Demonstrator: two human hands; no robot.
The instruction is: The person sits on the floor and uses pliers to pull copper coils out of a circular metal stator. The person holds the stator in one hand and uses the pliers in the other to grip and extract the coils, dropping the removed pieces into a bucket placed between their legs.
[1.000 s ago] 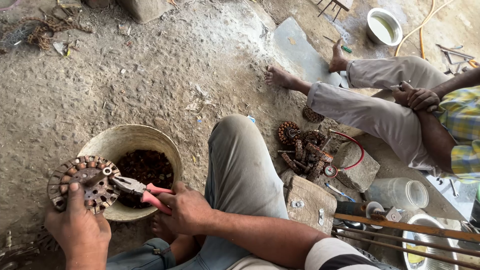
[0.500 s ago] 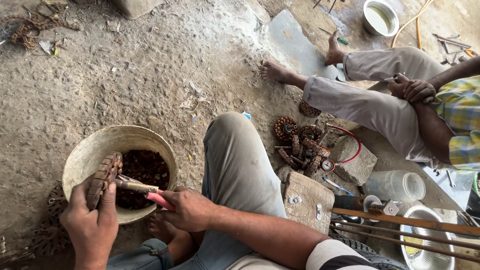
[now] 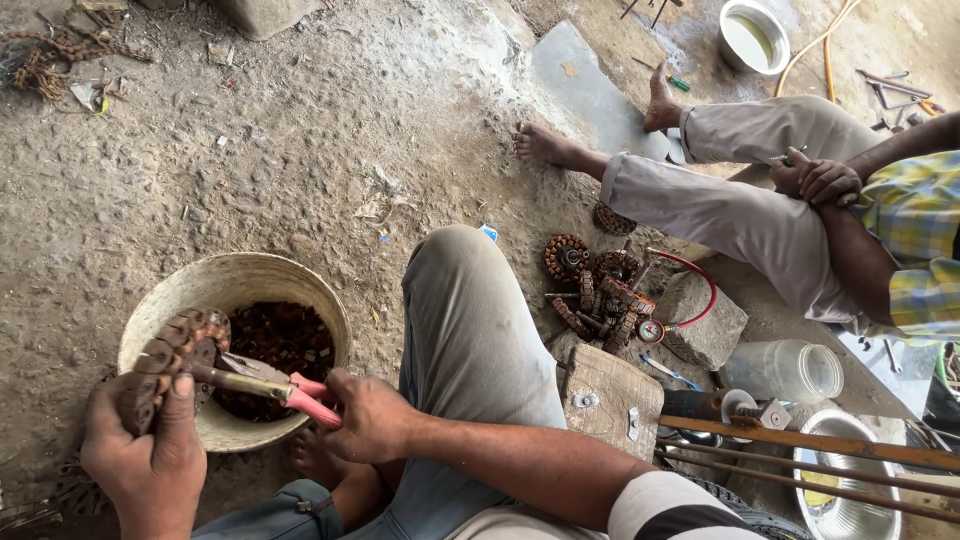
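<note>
A round, rust-brown motor stator wound with copper coils (image 3: pixel 165 365) sits in the lower left of the frame, tipped on edge over the rim of a wide, pale, worn metal bowl (image 3: pixel 250 280). The tilt seems deliberate: whatever comes loose from the windings would drop straight into the bowl, where a dark heap of cut copper scraps (image 3: pixel 285 345) already lies.

The left hand (image 3: pixel 145 455) is closed around the lower edge of the stator, thumb and fingers wrapped over the coils, bracing it against the bowl so it cannot turn. The right hand (image 3: pixel 370 415) is clenched around the pink-red handles of a pair of steel pliers (image 3: pixel 265 385), whose nose points left into the windings; the handles are squeezed nearly together, so the tool looks to be biting on wire.

The person sits on the bare, gritty concrete floor (image 3: pixel 300 130) with a grey-trousered knee (image 3: pixel 465 310) raised just right of the bowl, which keeps the work close between the legs.

Right of the knee, at mid-frame, a pile of more rusty stators and coils (image 3: pixel 595 285) waits within reach, beside a rough stone block (image 3: pixel 705 320) and a scuffed wooden block (image 3: pixel 610 395). A clear plastic jar (image 3: pixel 785 370) lies on its side further right.

In the upper right another person sits barefoot, hands clasped (image 3: pixel 815 180) over a knee, taking no part.
</note>
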